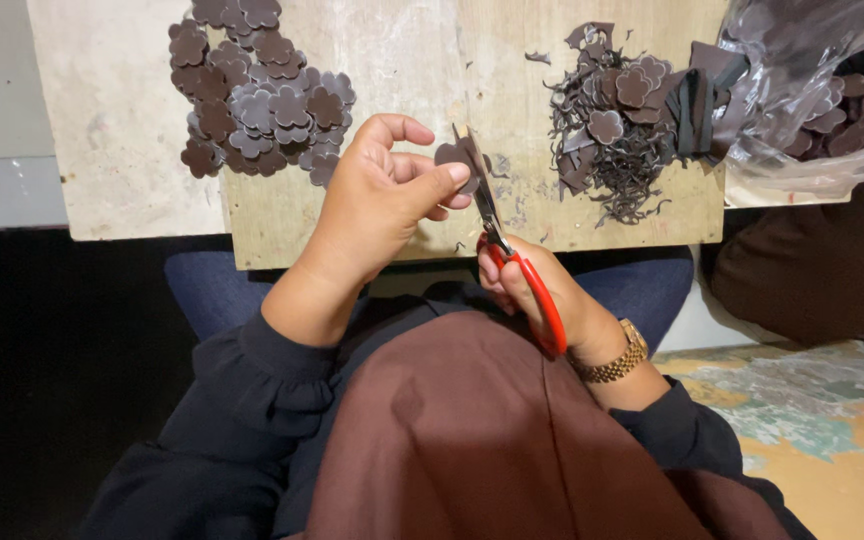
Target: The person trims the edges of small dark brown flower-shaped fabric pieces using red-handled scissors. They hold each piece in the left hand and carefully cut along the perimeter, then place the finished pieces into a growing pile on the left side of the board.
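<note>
Close to her lap, the right hand grips red-handled scissors, blades biting a small dark flower piece pinched in the left hand above the board's near edge. Fingertips sit close to the blades; a slip might nick them. Farther off, cut flowers crowd the far-left corner.

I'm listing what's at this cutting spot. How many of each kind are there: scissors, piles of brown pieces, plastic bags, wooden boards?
Scissors, red-handled, in the right hand: 1
Piles of brown pieces: 2, cut flower shapes and scraps
Plastic bags: 1
Wooden boards: 1
Single brown piece in the left hand: 1
Total: 6
</note>
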